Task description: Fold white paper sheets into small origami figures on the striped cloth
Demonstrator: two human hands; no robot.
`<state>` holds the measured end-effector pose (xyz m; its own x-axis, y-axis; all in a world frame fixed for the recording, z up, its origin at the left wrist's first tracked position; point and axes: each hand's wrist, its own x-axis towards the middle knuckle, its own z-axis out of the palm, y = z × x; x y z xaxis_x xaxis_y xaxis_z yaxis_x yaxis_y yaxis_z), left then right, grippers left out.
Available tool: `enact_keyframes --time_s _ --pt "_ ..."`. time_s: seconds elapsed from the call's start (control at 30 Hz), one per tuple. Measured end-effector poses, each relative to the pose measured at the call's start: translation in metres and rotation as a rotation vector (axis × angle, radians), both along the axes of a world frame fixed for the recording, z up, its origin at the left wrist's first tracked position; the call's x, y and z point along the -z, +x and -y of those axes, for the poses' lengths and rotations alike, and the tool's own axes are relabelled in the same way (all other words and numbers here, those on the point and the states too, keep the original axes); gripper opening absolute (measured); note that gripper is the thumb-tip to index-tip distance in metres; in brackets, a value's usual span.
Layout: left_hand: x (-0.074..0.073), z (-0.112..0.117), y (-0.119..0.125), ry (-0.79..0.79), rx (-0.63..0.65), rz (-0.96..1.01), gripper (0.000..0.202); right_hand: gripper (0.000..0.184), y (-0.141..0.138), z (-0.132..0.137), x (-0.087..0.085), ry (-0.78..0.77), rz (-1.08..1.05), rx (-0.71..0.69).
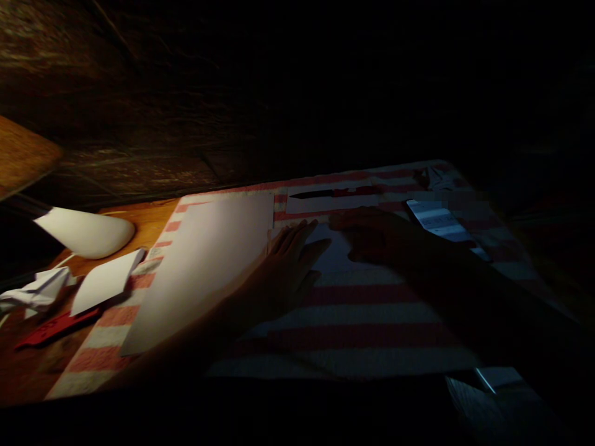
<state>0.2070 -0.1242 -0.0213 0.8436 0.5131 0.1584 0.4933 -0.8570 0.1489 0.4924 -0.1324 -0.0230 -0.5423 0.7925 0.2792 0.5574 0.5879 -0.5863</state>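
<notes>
A small sheet of white paper lies on the red-and-white striped cloth, between my two hands. My left hand rests on the paper's left part, its fingers stretched out and slightly apart. Over the right part is my right hand, in deep shadow, its fingers bent toward the left and its thumb apart from them. Just beyond the hands, a knife with a dark blade and red handle lies across a paper strip. A large white sheet lies to the left, partly behind my left forearm.
The striped cloth covers the table. At left stand a lit lamp with a white base, crumpled paper, a folded white paper and a red object. A phone with a lit screen lies at right, near a dark wall.
</notes>
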Motion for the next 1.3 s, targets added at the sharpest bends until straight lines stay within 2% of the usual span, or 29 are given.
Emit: enact_keyframes --time_s 1.3 --pt "0.0016 0.0003 0.0011 -0.014 -0.005 -0.022 0.056 0.060 -0.0007 0.0007 0.0012 -0.002 0.003 0.004"
